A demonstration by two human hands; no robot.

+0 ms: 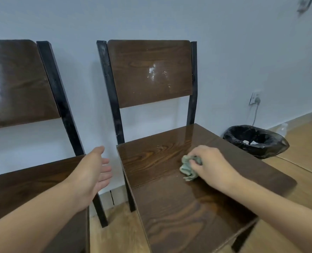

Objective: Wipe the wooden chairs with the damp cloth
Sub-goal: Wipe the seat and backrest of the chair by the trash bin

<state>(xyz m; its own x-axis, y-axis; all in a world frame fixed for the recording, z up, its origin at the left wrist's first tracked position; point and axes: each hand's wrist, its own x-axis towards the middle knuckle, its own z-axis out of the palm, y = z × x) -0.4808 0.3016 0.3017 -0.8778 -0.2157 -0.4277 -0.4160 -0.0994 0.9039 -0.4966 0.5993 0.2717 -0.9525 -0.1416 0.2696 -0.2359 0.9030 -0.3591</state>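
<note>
My right hand (212, 164) clutches the cloth (188, 168) on the seat (151, 157), which shines wet; my left hand (94, 170) hovers, fingers released, empty; the backrest (151, 72) shows white smears, seemingly unwiped, and the left chair (14, 79) looks dusty too.

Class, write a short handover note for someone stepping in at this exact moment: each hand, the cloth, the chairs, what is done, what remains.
Right hand grips the crumpled green cloth, pressed on the seat of the right-hand chair.
Left hand is open and holds nothing, in the air between the two chairs.
Done: that seat looks glossy, so it seems at least partly wiped.
Left: the white splatter on its backrest, then the left chair, whose backrest shows a pale haze.
</note>
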